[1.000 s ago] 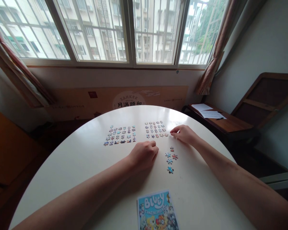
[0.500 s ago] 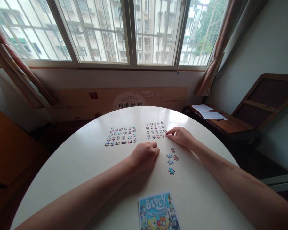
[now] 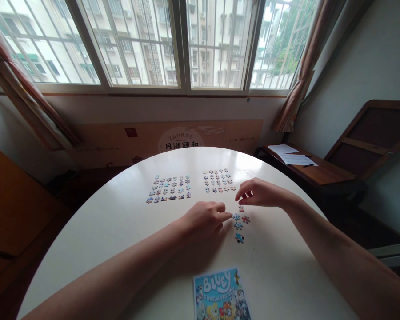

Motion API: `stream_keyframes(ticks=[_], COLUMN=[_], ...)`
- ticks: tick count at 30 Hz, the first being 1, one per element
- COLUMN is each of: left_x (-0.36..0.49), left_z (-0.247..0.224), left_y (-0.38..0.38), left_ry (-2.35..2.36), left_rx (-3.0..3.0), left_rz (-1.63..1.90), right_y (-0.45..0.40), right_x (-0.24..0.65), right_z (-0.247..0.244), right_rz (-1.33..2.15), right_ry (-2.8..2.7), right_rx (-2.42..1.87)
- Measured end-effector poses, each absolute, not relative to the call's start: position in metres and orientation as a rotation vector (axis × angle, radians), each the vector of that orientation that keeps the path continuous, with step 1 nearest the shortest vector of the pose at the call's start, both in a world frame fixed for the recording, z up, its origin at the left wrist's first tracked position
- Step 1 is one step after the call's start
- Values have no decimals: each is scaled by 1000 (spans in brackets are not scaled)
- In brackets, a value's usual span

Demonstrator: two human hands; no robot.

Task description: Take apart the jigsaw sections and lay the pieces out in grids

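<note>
My left hand (image 3: 208, 218) rests low over the white table with its index finger stretched out to a blue puzzle piece (image 3: 235, 216); the fingertip is at that piece's edge. Curved fingers of my right hand (image 3: 262, 192) are apart and hold nothing visible, just above a small puzzle piece (image 3: 241, 208). Close by lie a red puzzle piece (image 3: 246, 219) and more blue pieces, the nearest a blue and black piece (image 3: 239, 238). Beyond the hands, puzzle pieces lie in a right-hand group of rows (image 3: 218, 182) and a left-hand group (image 3: 169, 191).
A Bluey picture card (image 3: 222, 295) lies near the front of the round white table (image 3: 96, 231). To the right stands a wooden chair (image 3: 346, 164) with papers (image 3: 296, 159) and a pen on it. Barred windows (image 3: 216, 49) are behind.
My right hand has drawn back from the right-hand group of rows, where a piece now shows at the near corner. My left index finger has stretched out to the right toward the loose pieces.
</note>
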State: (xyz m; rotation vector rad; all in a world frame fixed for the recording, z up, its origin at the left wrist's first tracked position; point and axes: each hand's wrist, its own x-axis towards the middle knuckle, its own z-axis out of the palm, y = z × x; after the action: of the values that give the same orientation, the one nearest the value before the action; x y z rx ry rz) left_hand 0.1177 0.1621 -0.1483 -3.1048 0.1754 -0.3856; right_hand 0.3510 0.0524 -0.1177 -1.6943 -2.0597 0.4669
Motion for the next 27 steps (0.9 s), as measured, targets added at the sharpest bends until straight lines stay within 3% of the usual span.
stream_keyframes(ticks=[21,27], left_x=[118,117], left_z=[-145,-145], left_y=[156,156], left_ry=[-110,-115], left_rx=[-3060,-3058], left_rz=[-403,-374], right_y=[61,63], right_x=[332,354], right_z=[-130,-131], right_rz=[405,362], right_ry=[-2186,-1846], right_rx=[-1717,-2090])
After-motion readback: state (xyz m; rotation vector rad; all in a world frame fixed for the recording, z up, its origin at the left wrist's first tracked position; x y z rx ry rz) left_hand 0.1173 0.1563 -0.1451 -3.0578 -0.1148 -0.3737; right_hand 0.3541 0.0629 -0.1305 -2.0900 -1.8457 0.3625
